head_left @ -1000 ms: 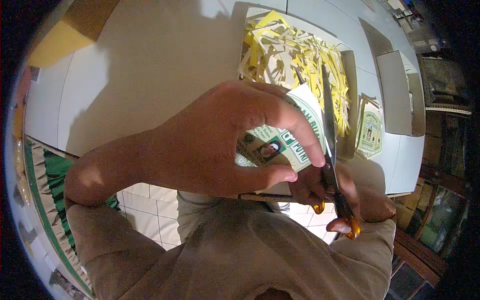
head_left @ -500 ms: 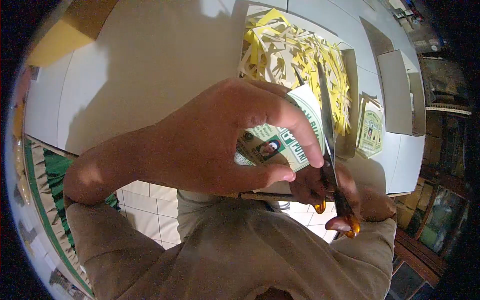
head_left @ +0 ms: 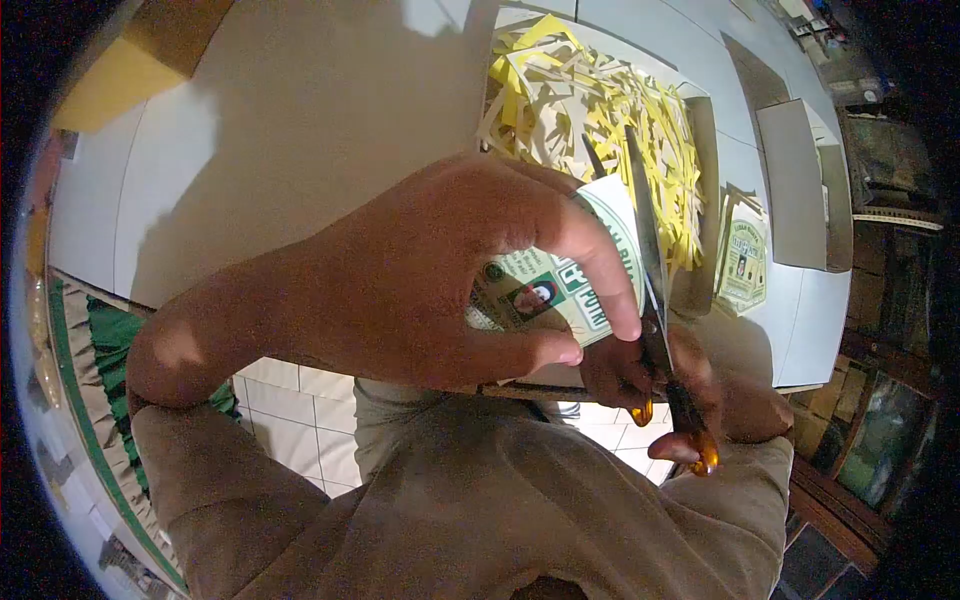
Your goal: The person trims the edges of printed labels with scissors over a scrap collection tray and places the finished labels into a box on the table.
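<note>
My left hand [head_left: 430,270] grips a printed label [head_left: 560,285] between thumb and fingers; the label is pale green and white with a small portrait. At the right, my right hand [head_left: 690,390] is closed on scissors [head_left: 655,290] with amber handles, thumb and fingers through the loops. The blades point up and away, slightly apart, along the label's right edge. Beyond the hands, a box [head_left: 706,150] holds many yellow and white paper strips [head_left: 600,100]. Part of the label is hidden behind my left hand.
Right of the strip box lies a stack of similar labels [head_left: 741,262]. An open cardboard box [head_left: 800,190] stands at the far right, and a brown box [head_left: 130,70] at the upper left. The table's near edge runs just below my hands.
The scissors have shifted slightly left, and the gap between their blade tips looks a little smaller. The label has tilted slightly in my left hand.
</note>
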